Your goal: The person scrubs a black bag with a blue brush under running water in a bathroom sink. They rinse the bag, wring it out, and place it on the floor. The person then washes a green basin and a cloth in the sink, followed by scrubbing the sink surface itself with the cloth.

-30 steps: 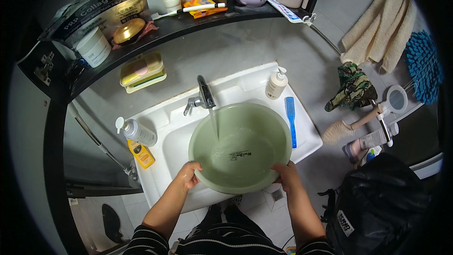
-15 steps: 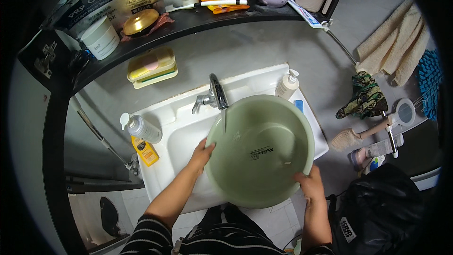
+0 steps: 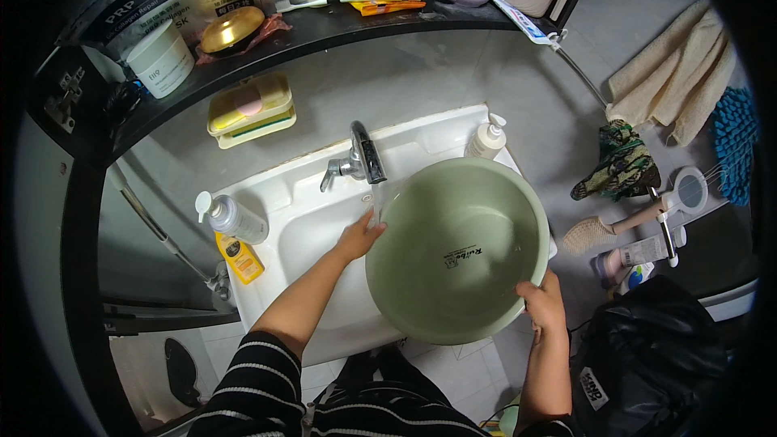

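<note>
A round pale green basin (image 3: pixel 453 295) is tipped over the right side of the white sink (image 3: pixel 312 231), its open side facing me. At its left rim is my left hand (image 3: pixel 356 239), thumb against the edge and fingers partly hidden behind it. My right hand (image 3: pixel 544 303) grips the lower right rim, thumb on the inside. Just above my left hand, a thin stream of water falls from the chrome faucet (image 3: pixel 368 154) beside the basin's upper left rim. A little water seems to lie inside the basin; how much I cannot tell.
A pump bottle (image 3: pixel 239 220) and a yellow bottle (image 3: pixel 239 257) stand at the sink's left, another pump bottle (image 3: pixel 486 139) at its back right. A black shelf (image 3: pixel 340 32) of toiletries and mugs crosses above. Towels (image 3: pixel 668 73) and a brush (image 3: pixel 599 231) hang right, near a black bag (image 3: pixel 647 348).
The basin has shifted slightly right and turned a little. My left hand has moved up along its left rim toward the water stream. My right hand still grips the right rim.
</note>
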### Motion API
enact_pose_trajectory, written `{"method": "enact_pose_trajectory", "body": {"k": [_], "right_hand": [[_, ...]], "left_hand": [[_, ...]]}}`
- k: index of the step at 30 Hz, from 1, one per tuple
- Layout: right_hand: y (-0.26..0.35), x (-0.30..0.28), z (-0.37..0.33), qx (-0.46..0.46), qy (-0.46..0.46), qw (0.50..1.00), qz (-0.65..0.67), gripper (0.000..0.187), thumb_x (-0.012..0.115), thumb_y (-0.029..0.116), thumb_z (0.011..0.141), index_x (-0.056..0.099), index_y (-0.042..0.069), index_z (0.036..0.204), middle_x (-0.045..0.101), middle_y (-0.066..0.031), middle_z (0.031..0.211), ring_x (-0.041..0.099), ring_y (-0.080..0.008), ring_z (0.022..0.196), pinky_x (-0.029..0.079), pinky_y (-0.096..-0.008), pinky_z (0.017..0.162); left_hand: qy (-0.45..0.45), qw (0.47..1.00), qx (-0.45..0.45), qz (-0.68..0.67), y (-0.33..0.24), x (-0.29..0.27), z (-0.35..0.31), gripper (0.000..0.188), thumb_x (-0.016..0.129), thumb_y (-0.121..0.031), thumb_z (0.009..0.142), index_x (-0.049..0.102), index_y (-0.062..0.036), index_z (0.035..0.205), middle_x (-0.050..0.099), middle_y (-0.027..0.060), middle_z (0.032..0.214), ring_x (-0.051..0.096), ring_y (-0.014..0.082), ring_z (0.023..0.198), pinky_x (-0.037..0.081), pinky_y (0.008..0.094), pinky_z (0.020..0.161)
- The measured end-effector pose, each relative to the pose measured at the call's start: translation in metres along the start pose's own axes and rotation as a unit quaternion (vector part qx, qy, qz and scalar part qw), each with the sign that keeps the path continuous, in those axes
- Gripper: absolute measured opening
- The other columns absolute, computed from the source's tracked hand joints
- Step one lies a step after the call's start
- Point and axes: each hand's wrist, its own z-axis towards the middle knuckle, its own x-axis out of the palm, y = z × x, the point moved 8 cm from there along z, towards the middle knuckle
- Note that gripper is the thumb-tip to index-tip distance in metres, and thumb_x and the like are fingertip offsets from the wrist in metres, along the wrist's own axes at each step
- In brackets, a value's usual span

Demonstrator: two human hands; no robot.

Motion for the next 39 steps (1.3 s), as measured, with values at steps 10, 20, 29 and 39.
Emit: {"method": "enact_pose_trajectory", "body": {"k": [10, 20, 29, 39], "right_hand": [[-0.058, 0.01, 0.039, 0.075, 0.009, 0.994, 0.075, 0.035, 0.057, 0.005, 0.069, 0.058, -0.008, 0.101, 0.06, -0.0095, 0.074, 0.057, -0.0157, 0.052, 0.042, -0.0251, 0.038], [-0.095, 0.035, 0.055, 0.137, -0.047, 0.975, 0.166, 0.028, 0.058, 0.011, 0.071, 0.055, -0.002, 0.095, 0.056, -0.0075, 0.072, 0.047, -0.0149, 0.043, 0.037, -0.0249, 0.034], [-0.087, 0.058, 0.093, 0.111, -0.035, 0.982, 0.147, 0.024, 0.058, 0.012, 0.071, 0.055, -0.001, 0.091, 0.054, -0.0063, 0.068, 0.045, -0.0157, 0.041, 0.035, -0.0259, 0.035], [-0.094, 0.055, 0.091, 0.109, -0.053, 0.986, 0.115, 0.034, 0.058, 0.012, 0.07, 0.053, -0.003, 0.1, 0.056, -0.0076, 0.074, 0.05, -0.0158, 0.048, 0.04, -0.026, 0.037]], "left_hand": [[0.015, 0.801, -0.24, -0.548, 0.122, 0.048, -0.059, 0.054, 0.041, -0.051, 0.097, 0.056, -0.0047, 0.121, 0.066, 0.0084, 0.101, 0.063, 0.0184, 0.084, 0.049, 0.0289, 0.077], [0.072, 0.885, -0.101, 0.448, 0.143, 0.015, -0.11, 0.079, 0.034, -0.064, 0.091, 0.024, -0.0108, 0.149, 0.006, 0.0226, 0.155, 0.005, 0.0389, 0.143, 0.009, 0.0513, 0.114], [0.315, 0.924, 0.115, 0.186, 0.07, 0.178, -0.08, 0.067, 0.029, -0.059, 0.094, 0.022, -0.0203, 0.149, 0.015, 0.0107, 0.155, 0.009, 0.0333, 0.143, 0.011, 0.0617, 0.11], [-0.045, 0.847, -0.191, 0.493, 0.164, 0.014, -0.012, 0.088, 0.039, -0.065, 0.088, 0.01, -0.0112, 0.151, 0.002, 0.0127, 0.158, -0.005, 0.0347, 0.144, 0.001, 0.0539, 0.113]]}}
